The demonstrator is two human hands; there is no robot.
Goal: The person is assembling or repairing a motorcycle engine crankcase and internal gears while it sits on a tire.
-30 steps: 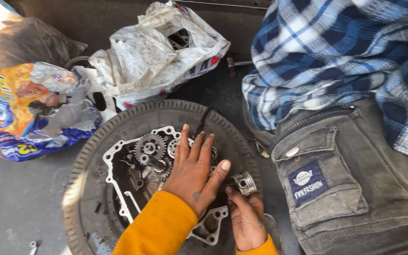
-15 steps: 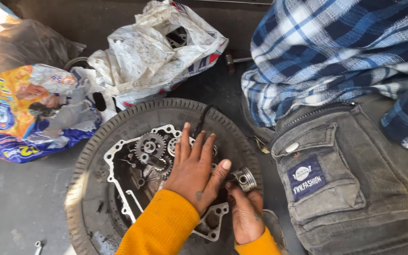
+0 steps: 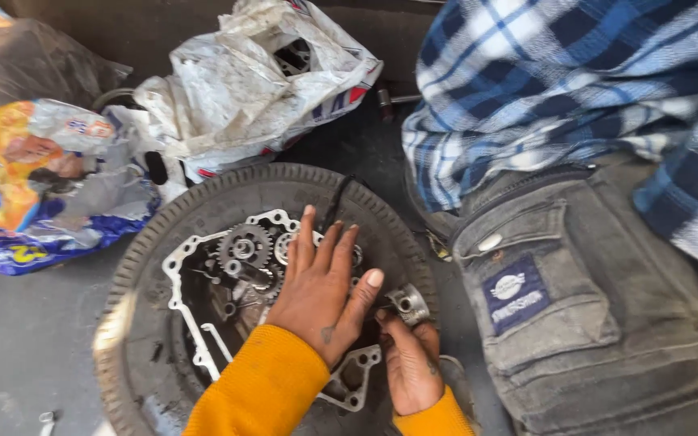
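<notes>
An open engine case (image 3: pixel 178 278) with a pale gasket edge and exposed gears (image 3: pixel 244 246) lies inside a black tyre (image 3: pixel 143 266) on the ground. My left hand (image 3: pixel 321 295) rests flat on the case, fingers spread over the gears, thumb pointing right. Just to its right, my right hand (image 3: pixel 409 367) grips a small round metal part (image 3: pixel 408 304) at the tyre's right rim. Both my sleeves are orange.
Another person in a blue plaid shirt (image 3: pixel 575 97) and grey cargo trousers (image 3: pixel 599 323) crouches close on the right. A crumpled white plastic bag (image 3: pixel 236 89) and a colourful bag (image 3: pixel 30 190) lie behind the tyre. A small wrench (image 3: pixel 46 418) lies at bottom left.
My hands stay where they were on the case and the metal part. Only the view and the other person's torso have shifted slightly.
</notes>
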